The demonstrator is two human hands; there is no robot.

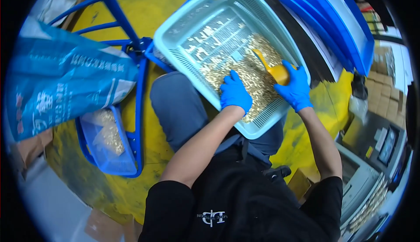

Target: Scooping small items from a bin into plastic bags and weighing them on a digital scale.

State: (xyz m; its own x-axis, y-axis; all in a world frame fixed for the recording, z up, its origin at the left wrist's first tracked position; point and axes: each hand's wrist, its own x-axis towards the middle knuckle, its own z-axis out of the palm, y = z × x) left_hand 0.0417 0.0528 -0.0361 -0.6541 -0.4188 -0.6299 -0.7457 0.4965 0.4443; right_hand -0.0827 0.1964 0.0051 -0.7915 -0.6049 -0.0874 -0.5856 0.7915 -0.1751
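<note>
A light teal perforated basket [255, 132] sits tilted across my knees, with many small brass-coloured metal pieces [258, 82] heaped toward its near right side and scattered thinly at the far left. My left hand [236, 94], in a blue glove, rests on the heap with its fingers apart and nothing visibly held. My right hand [296, 88], also gloved in blue, grips a yellow scoop [278, 73] at the basket's right side. The scoop's edge lies over the metal pieces. What is inside the scoop is hidden.
Left of my knees is a blue metal frame [141, 106] with a blue tub [124, 165] of similar pieces low beside it. A large blue printed bag [74, 75] hangs there. Blue bins [323, 18] stand at far right, above cardboard boxes [384, 93] and a grey machine [372, 143].
</note>
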